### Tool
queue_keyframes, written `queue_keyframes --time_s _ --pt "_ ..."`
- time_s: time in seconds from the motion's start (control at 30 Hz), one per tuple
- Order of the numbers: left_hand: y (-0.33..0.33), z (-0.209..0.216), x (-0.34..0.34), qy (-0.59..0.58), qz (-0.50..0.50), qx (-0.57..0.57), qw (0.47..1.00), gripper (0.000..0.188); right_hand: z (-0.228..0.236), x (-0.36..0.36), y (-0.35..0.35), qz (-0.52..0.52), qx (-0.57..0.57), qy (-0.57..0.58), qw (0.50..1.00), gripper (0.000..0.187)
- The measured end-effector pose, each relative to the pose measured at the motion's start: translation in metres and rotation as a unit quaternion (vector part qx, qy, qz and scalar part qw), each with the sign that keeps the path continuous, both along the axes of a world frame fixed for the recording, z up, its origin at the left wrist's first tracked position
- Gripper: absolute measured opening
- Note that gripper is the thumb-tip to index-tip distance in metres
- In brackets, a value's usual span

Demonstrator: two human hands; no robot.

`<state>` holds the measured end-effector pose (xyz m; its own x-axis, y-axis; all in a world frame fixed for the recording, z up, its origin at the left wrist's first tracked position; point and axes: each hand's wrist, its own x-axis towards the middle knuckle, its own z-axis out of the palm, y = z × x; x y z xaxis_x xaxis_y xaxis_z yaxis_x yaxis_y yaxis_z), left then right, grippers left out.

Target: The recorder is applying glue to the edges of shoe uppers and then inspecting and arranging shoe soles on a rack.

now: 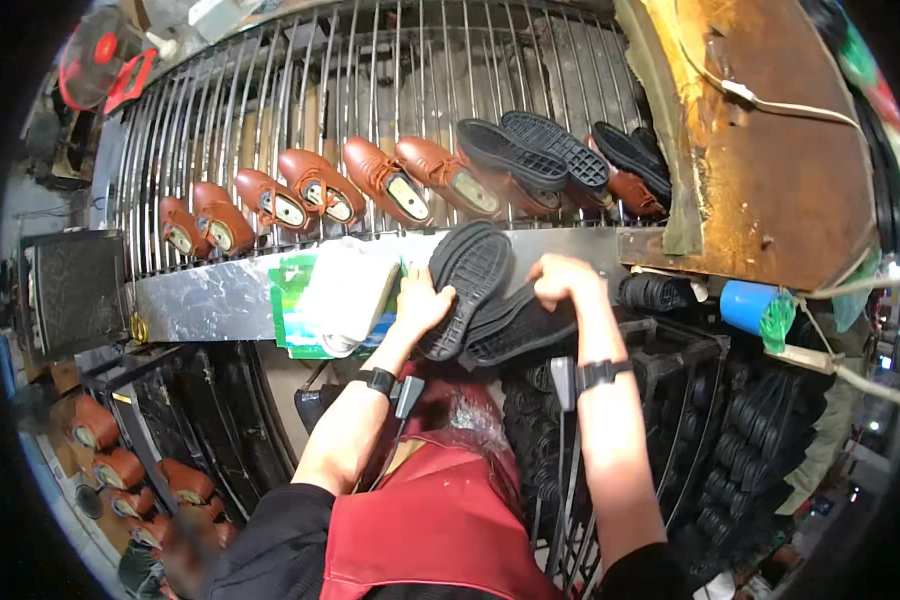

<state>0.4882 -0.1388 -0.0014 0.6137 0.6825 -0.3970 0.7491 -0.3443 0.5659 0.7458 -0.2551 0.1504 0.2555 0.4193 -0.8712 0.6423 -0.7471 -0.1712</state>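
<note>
Head view, soles [472,272], metal ledge [205,303], rack [374,80]

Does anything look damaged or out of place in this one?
Yes: the brown panel at upper right looks damaged. Its left side is ragged, with yellowish patches breaking up the brown surface.

Shoes [369,166] along the rack [467,62], two soles [467,280] before them, more shoes [95,424] lower left

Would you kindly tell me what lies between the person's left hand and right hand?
In the head view, black shoe soles lie between the left hand and the right hand.
</note>
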Motion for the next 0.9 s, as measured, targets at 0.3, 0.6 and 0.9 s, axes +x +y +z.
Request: queue_keyframes --time_s 0.3,0.6,0.9 --pt "0.009 0.041 0.010 0.031 -0.063 0.123 0.990 0.027 -0.092 -0.036 -0.036 -0.479 0.181 -0.405 0.758 0.112" --pt "0.025 0.133 0.031 -0.190 -0.107 0.109 0.970 0.016 -0.155 -0.093 -0.090 -0.523 0.255 -0.330 0.744 0.049" --pt "0.152 0.110 0.107 -0.360 0.328 -0.126 0.864 0.031 0.014 -0.090 -0.001 -0.384 0.421 -0.266 0.777 0.040"
